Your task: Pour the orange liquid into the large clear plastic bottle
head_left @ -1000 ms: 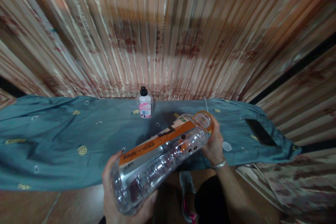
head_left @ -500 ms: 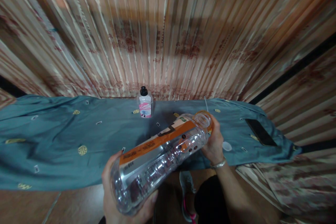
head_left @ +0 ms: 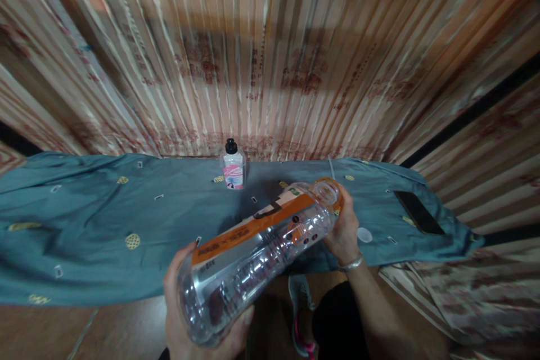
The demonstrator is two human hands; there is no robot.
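Silvery bracelet (head_left: 352,265), black clothing (head_left: 340,320)

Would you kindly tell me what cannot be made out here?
Left hand, head view: wrist cut off by the bottom edge.
Right hand, head view: some fingers hidden behind the large bottle.
Small bottle, head view: fine print too small to read.

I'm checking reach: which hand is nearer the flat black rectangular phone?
Right. The right hand, at the neck of the clear plastic bottle with an orange-and-silver label, is left of the phone; the left hand, at the bottle's base, is much farther left.
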